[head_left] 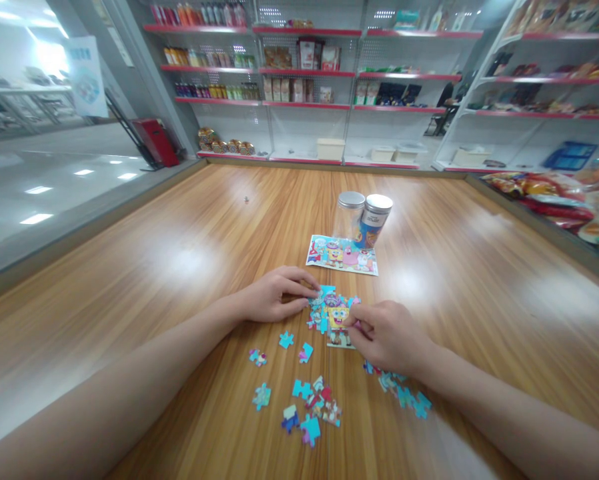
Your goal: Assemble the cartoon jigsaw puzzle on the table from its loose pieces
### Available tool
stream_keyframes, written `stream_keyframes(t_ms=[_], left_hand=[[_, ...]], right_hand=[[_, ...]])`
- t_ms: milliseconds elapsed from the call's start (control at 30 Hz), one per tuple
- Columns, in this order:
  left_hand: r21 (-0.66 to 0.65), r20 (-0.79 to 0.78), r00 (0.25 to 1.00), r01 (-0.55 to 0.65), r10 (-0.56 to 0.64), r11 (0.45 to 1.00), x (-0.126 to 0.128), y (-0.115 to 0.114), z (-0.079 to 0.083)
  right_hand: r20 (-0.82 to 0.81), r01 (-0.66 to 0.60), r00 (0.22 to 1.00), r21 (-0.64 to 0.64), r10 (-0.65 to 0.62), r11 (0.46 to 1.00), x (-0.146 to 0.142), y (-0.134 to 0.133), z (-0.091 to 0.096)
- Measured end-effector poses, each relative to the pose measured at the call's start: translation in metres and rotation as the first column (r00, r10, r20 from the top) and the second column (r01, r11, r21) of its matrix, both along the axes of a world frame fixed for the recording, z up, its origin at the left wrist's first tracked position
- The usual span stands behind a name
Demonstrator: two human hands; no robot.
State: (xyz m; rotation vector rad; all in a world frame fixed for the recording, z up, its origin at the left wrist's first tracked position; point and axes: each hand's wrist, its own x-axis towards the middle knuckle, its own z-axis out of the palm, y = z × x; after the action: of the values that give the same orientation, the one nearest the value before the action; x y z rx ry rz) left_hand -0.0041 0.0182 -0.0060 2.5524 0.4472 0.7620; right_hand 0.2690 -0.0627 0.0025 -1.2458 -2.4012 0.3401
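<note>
Left hand (274, 295), right hand (387, 335), both touching part-built puzzle (333, 319) (cartoon print), loose pieces (309, 407) nearby

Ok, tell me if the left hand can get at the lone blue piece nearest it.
Probably yes. The blue piece lies flat on the table just beside the left hand, with nothing between them; that hand only touches the edge of the joined puzzle.
</note>
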Motion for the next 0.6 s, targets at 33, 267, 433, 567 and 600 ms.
stream_keyframes(t_ms=[33,267,433,567,600], left_hand=[[0.0,0.001,1.0,0.0,0.0,1.0,0.0002,0.0,-0.0001],[0.005,0.002,1.0,-0.002,0.002,1.0,-0.0001,0.0007,-0.0007],[0.011,0.004,1.0,-0.014,0.014,1.0,0.0007,0.0003,-0.0005],[0.009,0.014,1.0,-0.013,0.013,1.0,0.0016,-0.0002,-0.0003],[0.009,0.014,1.0,-0.014,0.014,1.0,0.0017,-0.0003,-0.0003]], right_hand=[[-0.002,-0.002,1.0,0.003,0.002,1.0,0.0004,-0.0001,-0.0002],[0.001,-0.006,1.0,0.005,0.006,1.0,0.0001,-0.0001,0.0014],[0.022,-0.001,1.0,0.018,0.001,1.0,-0.0002,0.0001,0.0022],[0.032,-0.004,0.999,0.029,0.003,1.0,0.001,0.0002,0.0005],[0.034,-0.004,0.999,0.029,0.003,1.0,0.0013,0.0002,0.0002]])
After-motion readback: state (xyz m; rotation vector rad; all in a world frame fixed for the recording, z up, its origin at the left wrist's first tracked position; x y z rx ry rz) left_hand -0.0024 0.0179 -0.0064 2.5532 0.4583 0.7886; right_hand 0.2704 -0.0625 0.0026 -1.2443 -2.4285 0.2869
